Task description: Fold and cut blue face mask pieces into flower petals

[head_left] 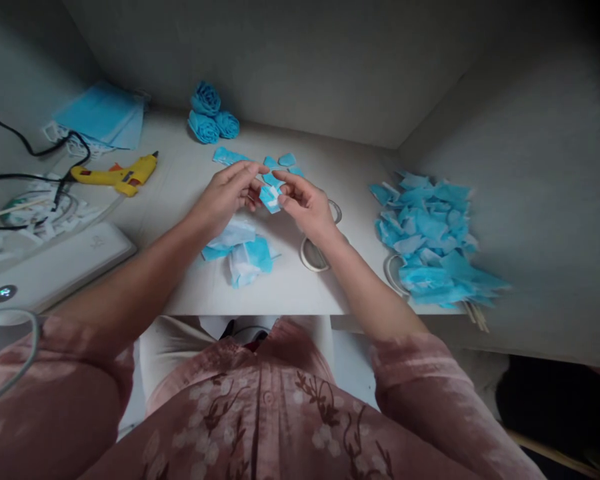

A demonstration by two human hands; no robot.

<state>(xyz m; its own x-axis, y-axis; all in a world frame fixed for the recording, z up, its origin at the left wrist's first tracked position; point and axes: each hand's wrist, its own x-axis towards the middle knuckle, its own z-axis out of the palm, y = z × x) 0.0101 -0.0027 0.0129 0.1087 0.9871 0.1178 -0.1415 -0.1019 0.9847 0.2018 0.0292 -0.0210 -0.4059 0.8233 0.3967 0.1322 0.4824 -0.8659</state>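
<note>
Over the middle of the table, my right hand [307,203] pinches a small blue-and-white fabric piece [270,198] between thumb and fingers. Close by on its left, my left hand [233,190] has its thumb and forefinger together and the other fingers curled. Whatever those fingers hold, if anything, is too small to make out. Just beyond both hands lie several small cut blue petals [287,159] and a blue strip [229,156]. Below my left hand rests a loose heap of blue and white fabric pieces [250,257].
Three blue fabric roses [205,99] stand at the back. On the left are blue face masks [100,117], a yellow glue gun [117,175], cords and a white power bank [55,267]. Scissors [314,257] lie under my right wrist. Blue scraps [430,227] pile up at right.
</note>
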